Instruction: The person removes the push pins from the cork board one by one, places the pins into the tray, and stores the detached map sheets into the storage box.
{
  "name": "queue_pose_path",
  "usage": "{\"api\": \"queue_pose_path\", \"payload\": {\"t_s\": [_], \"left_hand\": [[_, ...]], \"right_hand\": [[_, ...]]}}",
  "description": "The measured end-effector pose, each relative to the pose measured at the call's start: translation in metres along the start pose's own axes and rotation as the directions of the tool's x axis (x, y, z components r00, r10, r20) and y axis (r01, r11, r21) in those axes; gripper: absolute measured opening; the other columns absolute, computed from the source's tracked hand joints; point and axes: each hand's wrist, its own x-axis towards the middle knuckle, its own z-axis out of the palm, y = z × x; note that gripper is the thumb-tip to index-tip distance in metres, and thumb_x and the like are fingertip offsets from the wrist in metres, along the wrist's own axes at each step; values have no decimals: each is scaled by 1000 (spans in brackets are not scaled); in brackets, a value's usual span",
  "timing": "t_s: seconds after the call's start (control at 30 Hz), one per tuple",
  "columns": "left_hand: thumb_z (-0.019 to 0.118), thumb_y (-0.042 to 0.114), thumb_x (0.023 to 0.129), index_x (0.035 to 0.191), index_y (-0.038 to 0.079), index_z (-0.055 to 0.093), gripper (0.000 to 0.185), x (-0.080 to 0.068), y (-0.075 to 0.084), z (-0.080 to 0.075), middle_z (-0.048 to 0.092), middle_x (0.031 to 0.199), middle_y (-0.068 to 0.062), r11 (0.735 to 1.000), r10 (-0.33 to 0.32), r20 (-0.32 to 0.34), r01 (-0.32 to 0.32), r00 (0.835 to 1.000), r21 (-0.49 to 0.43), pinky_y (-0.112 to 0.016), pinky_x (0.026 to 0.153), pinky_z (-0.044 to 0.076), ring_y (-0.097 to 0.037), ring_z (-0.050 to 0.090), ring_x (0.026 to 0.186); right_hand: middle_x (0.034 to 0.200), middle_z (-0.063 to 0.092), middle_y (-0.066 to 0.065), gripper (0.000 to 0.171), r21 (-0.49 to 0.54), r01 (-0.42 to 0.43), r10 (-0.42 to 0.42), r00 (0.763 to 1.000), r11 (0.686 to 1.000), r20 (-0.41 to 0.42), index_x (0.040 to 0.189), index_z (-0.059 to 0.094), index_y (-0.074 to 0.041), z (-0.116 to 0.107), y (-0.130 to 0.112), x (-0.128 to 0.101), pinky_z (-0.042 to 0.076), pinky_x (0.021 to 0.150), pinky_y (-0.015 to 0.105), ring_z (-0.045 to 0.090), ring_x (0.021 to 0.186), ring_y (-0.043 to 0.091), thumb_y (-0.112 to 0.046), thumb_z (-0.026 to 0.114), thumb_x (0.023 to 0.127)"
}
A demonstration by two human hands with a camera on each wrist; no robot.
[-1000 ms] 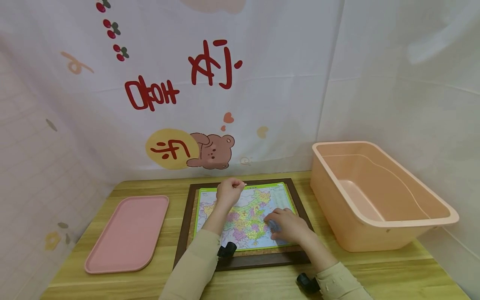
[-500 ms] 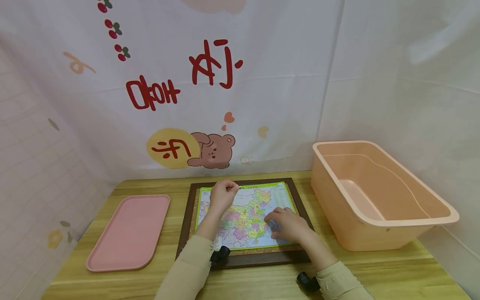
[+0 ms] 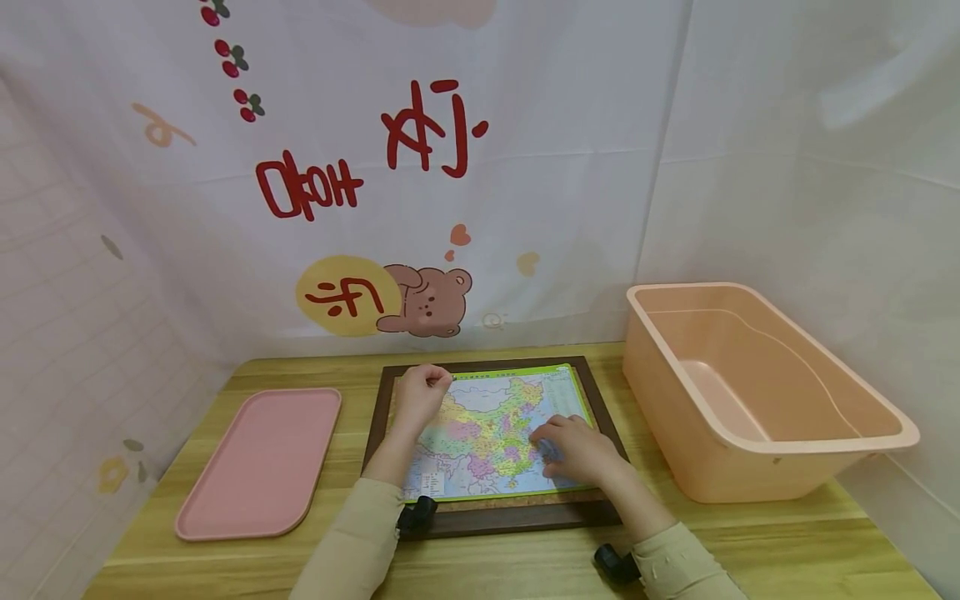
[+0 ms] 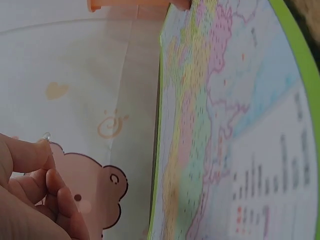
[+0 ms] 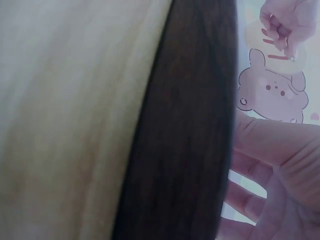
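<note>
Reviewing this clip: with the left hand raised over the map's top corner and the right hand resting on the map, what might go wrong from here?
1. The left hand pinches something tiny and clear between its fingertips; being so small, it may slip and be hard to spot on the colourful map.
2. The map lies loose in the dark frame, pinned only by the right hand, which rests on a small bluish thing I cannot identify; shifting that hand might let the map slide.

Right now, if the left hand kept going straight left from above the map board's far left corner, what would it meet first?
Probably the pink tray, the next thing left of the left hand past the dark frame; height is unclear, so it might pass above.
</note>
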Motion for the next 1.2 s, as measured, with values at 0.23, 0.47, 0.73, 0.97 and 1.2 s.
{"api": "queue_pose_path", "payload": {"t_s": [0.23,0.47,0.73,0.97,1.2], "left_hand": [[65,14,95,96,2,72,14,5,-11,-19,57,94,-9,1000,-26,-16,27,1000,10,-39,80,42,-26,51,90],[65,12,95,99,-1,70,15,6,-23,-37,61,90,-10,999,-43,-36,44,998,19,-38,75,44,-26,54,83],[63,11,96,100,-3,70,16,7,-37,-58,61,88,-11,996,-76,-62,78,995,37,-37,71,45,-27,54,82],[61,16,98,108,-3,69,23,10,-50,-77,64,99,-15,988,-118,-75,125,990,91,-45,79,45,-31,56,90],[60,19,99,112,-4,68,27,12,-64,-97,64,105,-18,981,-147,-86,156,985,111,-51,87,44,-35,56,98]], "right_hand": [[120,63,1,43,-3,-9,9,1000,1000,-3,116,71,-21,0,-1,0,54,74,48,56,104,31,-22,87,77],[120,63,2,43,-3,-8,8,1000,1000,-12,116,71,-21,0,0,-1,54,74,48,56,104,31,-22,87,76],[119,63,2,43,-3,-7,7,1000,1000,-11,116,71,-21,0,-1,-1,54,75,48,56,104,31,-22,87,76],[119,63,2,43,4,-10,10,1000,1000,-14,116,71,-21,-1,-2,-2,54,74,48,57,104,31,-21,87,76],[121,63,3,43,7,-11,11,1000,1000,-9,116,71,-21,-1,-2,-2,54,75,50,57,106,32,-21,87,76]]}}
